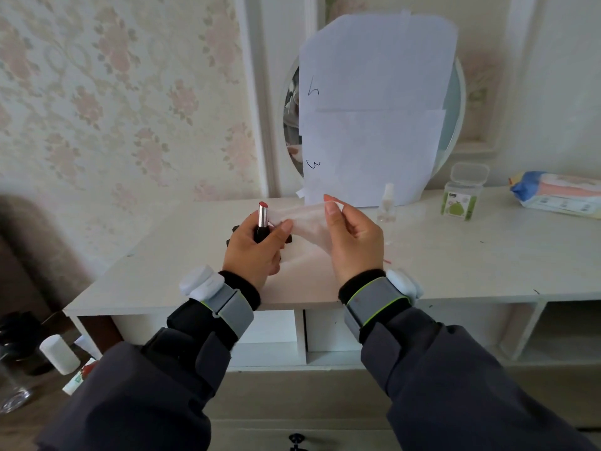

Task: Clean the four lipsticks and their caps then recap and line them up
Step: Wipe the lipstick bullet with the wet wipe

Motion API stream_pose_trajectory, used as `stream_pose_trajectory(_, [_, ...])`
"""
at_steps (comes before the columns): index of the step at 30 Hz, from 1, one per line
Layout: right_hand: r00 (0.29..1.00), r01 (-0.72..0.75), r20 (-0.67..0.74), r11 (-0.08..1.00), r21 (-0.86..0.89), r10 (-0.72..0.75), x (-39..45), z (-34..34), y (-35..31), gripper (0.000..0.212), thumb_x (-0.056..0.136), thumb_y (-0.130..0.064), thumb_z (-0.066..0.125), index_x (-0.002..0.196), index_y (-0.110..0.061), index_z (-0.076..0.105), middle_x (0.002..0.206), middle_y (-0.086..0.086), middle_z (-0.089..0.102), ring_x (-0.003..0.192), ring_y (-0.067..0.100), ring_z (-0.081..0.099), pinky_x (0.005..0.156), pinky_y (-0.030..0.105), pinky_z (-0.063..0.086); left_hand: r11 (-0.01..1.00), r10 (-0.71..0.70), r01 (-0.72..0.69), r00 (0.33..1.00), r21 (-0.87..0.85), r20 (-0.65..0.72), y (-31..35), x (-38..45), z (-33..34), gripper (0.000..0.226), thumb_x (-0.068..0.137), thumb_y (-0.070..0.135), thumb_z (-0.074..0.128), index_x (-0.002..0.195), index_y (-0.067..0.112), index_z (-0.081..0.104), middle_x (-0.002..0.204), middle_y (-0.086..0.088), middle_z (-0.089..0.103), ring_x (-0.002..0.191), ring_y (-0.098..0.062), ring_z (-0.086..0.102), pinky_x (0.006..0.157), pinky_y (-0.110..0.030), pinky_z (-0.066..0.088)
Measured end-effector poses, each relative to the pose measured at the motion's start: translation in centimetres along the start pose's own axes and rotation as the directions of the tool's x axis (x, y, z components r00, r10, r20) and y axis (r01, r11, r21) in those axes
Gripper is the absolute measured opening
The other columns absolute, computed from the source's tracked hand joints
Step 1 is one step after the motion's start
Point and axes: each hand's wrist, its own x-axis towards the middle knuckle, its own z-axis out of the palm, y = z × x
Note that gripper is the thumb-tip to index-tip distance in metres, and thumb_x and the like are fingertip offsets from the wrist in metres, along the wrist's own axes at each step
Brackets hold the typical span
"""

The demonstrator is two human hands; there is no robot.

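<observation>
One lipstick (262, 219) is up and uncapped, standing upright in the left hand (252, 252), fingers curled round its dark base, the silver tube and pinkish-red tip poking out above. The right hand (353, 237) pinches a white wipe (305, 222) between thumb and fingers, and the wipe stretches across the gap, its far end reaching the left thumb just beside the tube.

Here's the relation that counts: the lipstick's long axis runs vertical, and the wipe lies to its right, at about the height of the silver tube. The right hand is the nearer one to do the wiping, I'd say; the left only has to hold steady or turn the tube.

Behind the left hand, dark pieces (234, 230) sit on the dresser (455, 255), mostly hidden; whether caps or other lipsticks I cannot tell.

Containers now. A small clear spray bottle (387, 205) stands to the right of the hands, contents not readable. Further right, a clear box (463, 193) with its lid flipped up and a green label; what's inside is too small to tell. At the far right lies a soft pack (559, 195).
</observation>
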Motion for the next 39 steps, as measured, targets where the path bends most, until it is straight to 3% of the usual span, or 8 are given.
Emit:
stream_pose_trajectory(8, [0.996, 0.065, -0.058, 0.996, -0.059, -0.068, -0.1, 0.3, 0.3, 0.024, 0.097, -0.039, 0.054, 0.103, -0.025, 0.073, 0.098, -0.006, 0.071, 0.096, 0.006, 0.064, 0.086, 0.025, 0.051, 0.979, 0.108, -0.100, 0.993, 0.176, -0.038, -0.1, -0.2, 0.1, 0.020, 0.094, 0.022, 0.062, 0.087, 0.007, 0.051, 0.050, 0.013, 0.047, 0.044, -0.012, 0.036, 0.049, -0.029, 0.037])
stream_pose_trajectory(13, [0.991, 0.099, -0.079, 0.994, -0.054, -0.103, -0.1, 0.0, 0.2, 0.022, 0.098, -0.032, 0.053, 0.095, -0.020, 0.071, 0.084, -0.004, 0.070, 0.081, 0.006, 0.062, 0.077, 0.022, 0.050, 0.986, 0.087, -0.083, 0.996, 0.148, -0.021, -0.2, -0.1, 0.1, 0.040, 0.091, 0.027, 0.066, 0.087, -0.006, 0.044, 0.060, -0.006, 0.031, 0.043, -0.015, 0.030, 0.051, -0.035, 0.034])
stream_pose_trajectory(16, [0.999, 0.017, -0.039, 0.999, -0.033, -0.019, -0.1, 0.1, -0.2, 0.011, 0.095, -0.032, 0.062, 0.092, -0.024, 0.068, 0.085, 0.007, 0.070, 0.076, 0.006, 0.060, 0.074, 0.024, 0.050, 0.991, 0.079, -0.074, 0.996, 0.114, -0.045, -0.2, 0.1, 0.0, 0.036, 0.091, 0.026, 0.067, 0.084, -0.003, 0.046, 0.058, -0.004, 0.031, 0.042, -0.015, 0.030, 0.047, -0.032, 0.031])
stream_pose_trajectory(20, [0.991, -0.090, 0.095, 0.991, -0.100, 0.099, -0.1, 0.3, -0.3, 0.011, 0.086, -0.025, 0.072, 0.081, -0.023, 0.062, 0.079, -0.003, 0.068, 0.071, 0.011, 0.062, 0.068, 0.031, 0.053, 0.998, 0.053, -0.049, 0.994, 0.041, -0.092, -0.3, 0.4, -0.2, 0.026, 0.092, 0.022, 0.065, 0.081, 0.007, 0.047, 0.055, -0.001, 0.032, 0.042, -0.014, 0.031, 0.041, -0.025, 0.028])
stream_pose_trajectory(25, [0.994, -0.098, -0.056, 0.992, -0.085, 0.094, 0.1, 0.0, -0.4, 0.026, 0.089, -0.024, 0.066, 0.083, 0.000, 0.060, 0.073, 0.006, 0.063, 0.066, 0.012, 0.054, 0.062, 0.026, 0.047, 0.990, 0.086, -0.069, 0.986, 0.121, -0.140, -0.3, 0.1, 0.0, 0.017, 0.094, 0.027, 0.062, 0.088, 0.011, 0.058, 0.048, 0.010, 0.041, 0.039, -0.009, 0.038, 0.041, -0.024, 0.037])
stream_pose_trajectory(31, [0.985, -0.097, -0.154, 0.986, -0.135, 0.076, -0.1, 0.1, -0.7, 0.019, 0.094, -0.028, 0.059, 0.086, -0.011, 0.054, 0.077, -0.007, 0.060, 0.076, 0.017, 0.060, 0.072, 0.028, 0.048, 0.957, 0.178, -0.135, 0.972, 0.257, -0.153, -0.7, 0.1, 0.1, 0.016, 0.096, 0.031, 0.056, 0.085, 0.020, 0.054, 0.049, 0.016, 0.048, 0.043, -0.003, 0.041, 0.049, -0.020, 0.042])
stream_pose_trajectory(35, [0.982, -0.087, -0.179, 0.982, -0.166, 0.057, -0.2, 0.1, -0.6, 0.018, 0.094, -0.028, 0.058, 0.089, -0.011, 0.054, 0.075, -0.005, 0.056, 0.073, 0.018, 0.056, 0.068, 0.028, 0.046, 0.990, 0.121, -0.108, 0.979, 0.089, -0.161, -1.1, 0.2, 0.3, 0.026, 0.100, 0.030, 0.050, 0.090, 0.006, 0.047, 0.050, 0.015, 0.037, 0.047, -0.012, 0.034, 0.050, -0.026, 0.033])
stream_pose_trajectory(39, [0.992, -0.076, -0.113, 0.979, -0.187, 0.055, -0.5, 0.6, -0.6, 0.027, 0.092, -0.026, 0.059, 0.072, -0.023, 0.042, 0.062, -0.010, 0.043, 0.055, 0.005, 0.042, 0.053, 0.014, 0.034, 0.995, 0.099, -0.098, 0.990, 0.012, -0.099, -1.1, -0.1, 0.6, 0.018, 0.101, 0.019, 0.045, 0.084, 0.014, 0.042, 0.056, 0.011, 0.042, 0.052, -0.015, 0.037, 0.050, -0.030, 0.033])
